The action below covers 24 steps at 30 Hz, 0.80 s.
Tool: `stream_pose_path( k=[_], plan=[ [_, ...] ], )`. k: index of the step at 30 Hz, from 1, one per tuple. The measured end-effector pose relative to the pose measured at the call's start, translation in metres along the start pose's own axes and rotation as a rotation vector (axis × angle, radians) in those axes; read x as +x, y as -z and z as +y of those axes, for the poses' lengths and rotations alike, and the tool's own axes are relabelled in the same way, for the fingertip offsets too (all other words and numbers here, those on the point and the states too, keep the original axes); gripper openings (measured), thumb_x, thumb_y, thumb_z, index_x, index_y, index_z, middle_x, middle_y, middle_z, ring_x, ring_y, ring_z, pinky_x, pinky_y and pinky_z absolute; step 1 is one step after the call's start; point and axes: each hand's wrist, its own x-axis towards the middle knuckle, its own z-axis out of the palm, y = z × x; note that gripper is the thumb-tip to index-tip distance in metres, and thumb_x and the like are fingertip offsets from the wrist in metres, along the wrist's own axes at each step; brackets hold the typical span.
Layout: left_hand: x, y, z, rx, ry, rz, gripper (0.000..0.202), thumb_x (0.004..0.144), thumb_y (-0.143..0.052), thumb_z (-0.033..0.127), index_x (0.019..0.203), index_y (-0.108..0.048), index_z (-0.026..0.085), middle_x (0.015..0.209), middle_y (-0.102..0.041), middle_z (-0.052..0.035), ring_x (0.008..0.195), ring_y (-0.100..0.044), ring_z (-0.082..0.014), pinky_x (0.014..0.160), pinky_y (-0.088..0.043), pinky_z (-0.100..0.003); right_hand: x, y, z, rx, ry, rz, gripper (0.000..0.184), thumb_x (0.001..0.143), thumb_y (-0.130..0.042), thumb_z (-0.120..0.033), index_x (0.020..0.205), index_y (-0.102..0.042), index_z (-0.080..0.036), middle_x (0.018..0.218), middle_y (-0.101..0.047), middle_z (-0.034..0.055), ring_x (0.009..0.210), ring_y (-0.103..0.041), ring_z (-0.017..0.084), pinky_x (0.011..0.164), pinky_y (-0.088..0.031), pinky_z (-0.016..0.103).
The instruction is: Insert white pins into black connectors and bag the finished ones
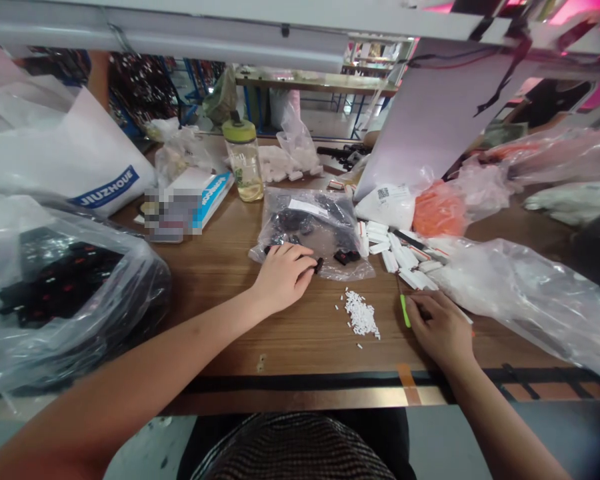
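My left hand [285,275] rests at the front edge of a clear plastic bag [360,270] of black parts. Its fingers are curled, with a small black plastic part [319,265] at the thumb and fingertips. Other black parts [347,257] lie on the bag nearby. My right hand [443,328] is closed at the right, around a tool with a bright green handle [405,312]. The tool's thin tip points away from me; its exact kind is unclear. Between my hands lies a pile of tiny white cylindrical pieces [362,315] on the wooden table [300,347].
White rectangular pieces [403,253] are heaped beyond my right hand, beside an orange bag [439,208] and a large clear bag [525,280]. At left stands an open bag of black parts [60,280]. A green-lidded bottle [245,163] and a box [213,200] stand farther back.
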Motion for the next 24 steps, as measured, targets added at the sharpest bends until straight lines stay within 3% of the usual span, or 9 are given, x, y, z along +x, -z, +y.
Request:
stream_pose_path(
  k=[3, 7, 11, 19, 24],
  plan=[
    [0.013, -0.003, 0.013, 0.064, 0.069, -0.027, 0.035, 0.094, -0.058, 0.040, 0.121, -0.064, 0.019, 0.111, -0.066, -0.0104, 0.102, -0.057, -0.0306, 0.089, -0.045, -0.048, 0.000, 0.000, 0.000, 0.003, 0.004, 0.001, 0.020, 0.092, -0.057, -0.034, 0.087, -0.072, -0.022, 0.095, -0.073, 0.0046, 0.089, -0.069, 0.021, 0.079, -0.052, 0.032],
    [0.025, -0.014, 0.018, 0.065, 0.041, -0.152, 0.029, 0.094, -0.057, 0.025, 0.121, -0.065, 0.017, 0.116, -0.063, -0.0123, 0.103, -0.059, -0.0305, 0.090, -0.047, -0.047, 0.000, 0.001, 0.001, 0.001, 0.022, 0.007, 0.021, 0.092, -0.056, -0.035, 0.086, -0.072, -0.022, 0.094, -0.073, 0.0053, 0.088, -0.069, 0.021, 0.077, -0.052, 0.032],
    [0.029, -0.017, 0.011, 0.002, 0.051, -0.226, 0.025, 0.095, -0.054, 0.021, 0.115, -0.068, 0.017, 0.116, -0.066, -0.0112, 0.096, -0.065, -0.0261, 0.090, -0.050, -0.042, 0.000, 0.001, 0.001, 0.015, 0.007, -0.007, 0.022, 0.092, -0.056, -0.035, 0.087, -0.072, -0.022, 0.095, -0.073, 0.0055, 0.090, -0.068, 0.021, 0.077, -0.052, 0.033],
    [0.050, -0.004, -0.011, -0.147, 0.071, -0.349, 0.035, 0.098, -0.043, 0.021, 0.121, -0.068, 0.024, 0.123, -0.071, -0.0066, 0.109, -0.066, -0.0245, 0.093, -0.050, -0.038, 0.000, 0.002, -0.003, 0.004, -0.019, 0.003, 0.022, 0.092, -0.056, -0.036, 0.085, -0.072, -0.022, 0.094, -0.074, 0.0051, 0.088, -0.069, 0.021, 0.072, -0.051, 0.032],
    [0.068, 0.002, -0.018, -0.224, 0.028, -0.464, 0.040, 0.087, -0.050, 0.010, 0.116, -0.072, 0.027, 0.119, -0.073, -0.0025, 0.101, -0.069, -0.0190, 0.088, -0.051, -0.030, 0.000, 0.002, -0.002, 0.017, -0.013, 0.001, 0.022, 0.093, -0.055, -0.035, 0.086, -0.072, -0.022, 0.095, -0.074, 0.0053, 0.088, -0.069, 0.021, 0.073, -0.052, 0.031]
  ],
)
